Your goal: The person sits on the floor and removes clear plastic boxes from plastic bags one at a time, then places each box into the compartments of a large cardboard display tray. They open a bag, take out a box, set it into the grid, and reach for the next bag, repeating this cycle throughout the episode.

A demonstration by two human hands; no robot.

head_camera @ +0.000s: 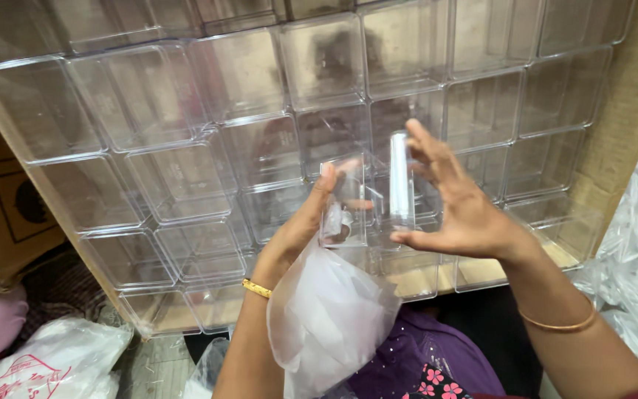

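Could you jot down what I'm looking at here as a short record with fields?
Left hand: holds a clear plastic box and a thin white plastic bag
Right hand: grips a clear plastic lid edge-on, fingers spread
Behind: cardboard carton packed with rows of clear boxes
Wrists: gold bangles
Sides: more plastic bags

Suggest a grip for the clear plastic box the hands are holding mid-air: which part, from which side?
Judging by its pose, take the clear plastic box by its two opposite side walls, coming from the left and right. The left hand and right hand already flank it that way. Its walls look flat, thin and slick, so a flat-pad pinch across them seems safest. A thin plastic bag hangs below, so avoid gripping from underneath.
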